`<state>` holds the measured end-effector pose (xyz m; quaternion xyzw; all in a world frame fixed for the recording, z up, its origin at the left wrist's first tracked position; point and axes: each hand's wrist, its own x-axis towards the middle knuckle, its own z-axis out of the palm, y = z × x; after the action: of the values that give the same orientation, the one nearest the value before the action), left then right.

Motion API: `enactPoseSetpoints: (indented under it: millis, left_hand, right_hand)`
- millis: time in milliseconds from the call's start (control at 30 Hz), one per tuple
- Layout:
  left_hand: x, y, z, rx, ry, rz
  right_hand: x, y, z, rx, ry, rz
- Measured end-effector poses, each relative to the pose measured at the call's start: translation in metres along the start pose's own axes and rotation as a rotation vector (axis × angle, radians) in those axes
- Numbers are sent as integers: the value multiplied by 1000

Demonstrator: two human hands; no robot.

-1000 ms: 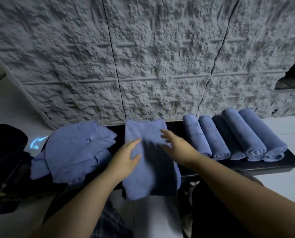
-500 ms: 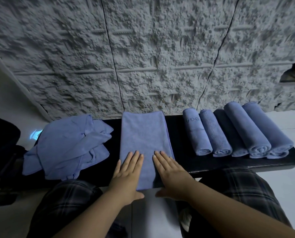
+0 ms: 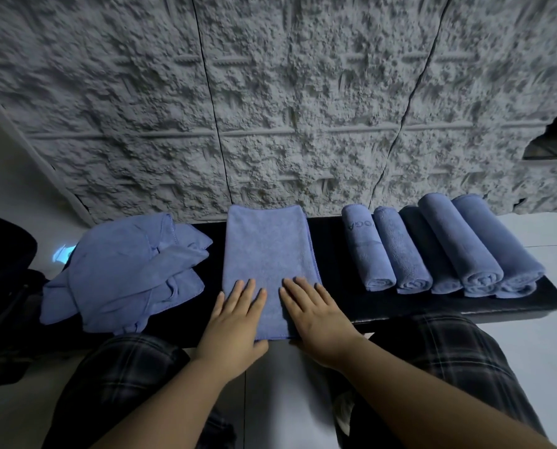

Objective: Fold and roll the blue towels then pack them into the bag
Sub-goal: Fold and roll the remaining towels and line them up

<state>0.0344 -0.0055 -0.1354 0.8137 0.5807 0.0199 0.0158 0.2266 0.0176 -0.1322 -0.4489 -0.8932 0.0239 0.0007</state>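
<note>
A folded blue towel (image 3: 267,251) lies flat as a long strip across the black bench (image 3: 335,254), running from the wall to the near edge. My left hand (image 3: 235,322) and my right hand (image 3: 316,315) press flat on its near end, fingers straight, side by side. To the right, several rolled blue towels (image 3: 439,251) lie in a row on the bench. A loose pile of unfolded blue towels (image 3: 125,270) sits at the left end.
A rough grey textured wall (image 3: 270,108) rises directly behind the bench. A black bag (image 3: 1,280) stands on the floor at far left. My knees in dark plaid trousers (image 3: 118,377) are just under the bench's near edge. White tiled floor lies around.
A second ago my hands were smoothing the towel's middle. They slid toward me to its near end and now press there. The towel lies flatter and straighter.
</note>
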Motion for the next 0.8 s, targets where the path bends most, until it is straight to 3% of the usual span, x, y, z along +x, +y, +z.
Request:
enactPoseSetpoints:
  millis: [167, 300, 433, 567, 800]
  left_hand:
    - [-3, 10, -10, -97, 208, 53]
    - [-10, 4, -13, -173, 179, 13]
    - [-16, -4, -16, -243, 146, -57]
    - [-15, -9, -13, -398, 118, -239]
    - [-7, -8, -4, -558, 167, -419]
  right_hand:
    - [-1, -6, -15, 16, 181, -100]
    - [-8, -1, -17, -64, 167, -82]
    - [-13, 7, -23, -24, 97, 52]
    - [-16, 10, -24, 138, -82, 225]
    - [-5, 8, -14, 384, 21, 415]
